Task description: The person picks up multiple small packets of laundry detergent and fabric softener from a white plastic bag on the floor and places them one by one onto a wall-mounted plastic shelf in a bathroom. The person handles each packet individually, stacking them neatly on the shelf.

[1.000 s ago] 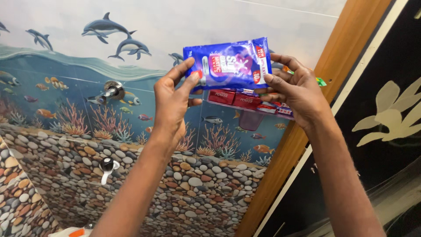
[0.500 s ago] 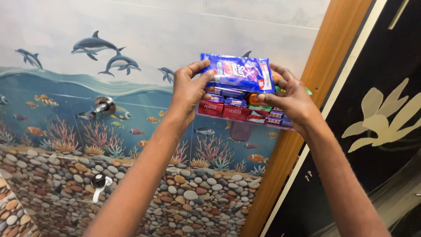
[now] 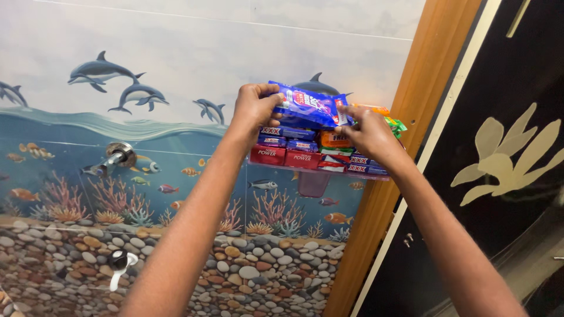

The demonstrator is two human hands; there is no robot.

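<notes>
The blue detergent pouch [image 3: 306, 104] has come down from mid-air onto the stacked soap bars [image 3: 294, 154] on the wall shelf [image 3: 329, 170]. The left hand [image 3: 254, 108] pinches its left edge; the right hand [image 3: 367, 132] pinches its right edge, beside the wooden door frame [image 3: 411, 117].

A blue and purple packet [image 3: 306, 105] is seen at upper centre, red boxes [image 3: 286, 157] beneath it, and dolphin-and-pebble patterned tiles [image 3: 117, 76] at left.
</notes>
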